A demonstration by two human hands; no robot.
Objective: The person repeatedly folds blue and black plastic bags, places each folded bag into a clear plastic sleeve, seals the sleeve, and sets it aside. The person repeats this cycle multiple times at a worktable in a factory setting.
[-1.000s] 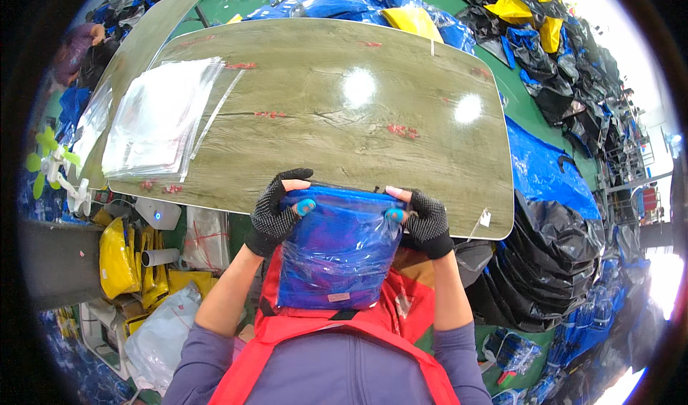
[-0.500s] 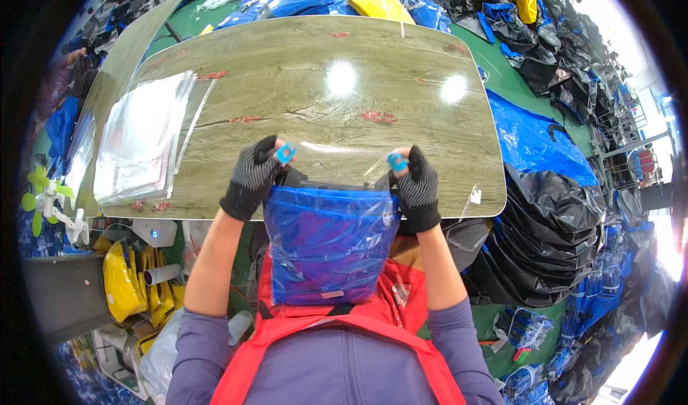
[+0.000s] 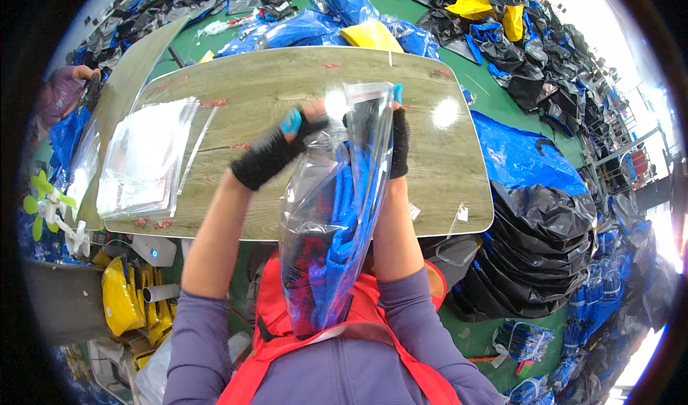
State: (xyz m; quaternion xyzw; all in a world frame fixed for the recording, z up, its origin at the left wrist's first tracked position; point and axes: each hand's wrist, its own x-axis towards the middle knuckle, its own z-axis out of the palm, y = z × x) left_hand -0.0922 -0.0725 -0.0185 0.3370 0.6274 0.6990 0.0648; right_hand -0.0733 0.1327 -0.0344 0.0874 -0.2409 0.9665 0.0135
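A clear plastic bag (image 3: 304, 190) hangs upright in front of my chest, with a folded blue sheet-like item (image 3: 344, 215) with dark parts inside it. My right hand (image 3: 400, 138), in a black fingerless glove with a blue finger cover, is closed on the bag's upper right edge; the plastic hides part of its fingers. My left hand (image 3: 288, 143), gloved the same way, is by the upper left of the bag over the table. Motion smears its fingers, so I cannot tell whether they grip the plastic.
A stack of clear plastic bags (image 3: 147, 158) lies at the left of the wood-patterned table (image 3: 251, 89). Black sheeting (image 3: 530, 254) is heaped at the right, below a blue sheet (image 3: 519, 150). Yellow items (image 3: 122, 297) sit at the lower left. At far left, a person (image 3: 61, 93) handles material.
Both hands have risen, lifting the bagged blue item and turning it narrower. My left hand has shifted right and is tilted inward; the bag's flap now stands up by my right hand.
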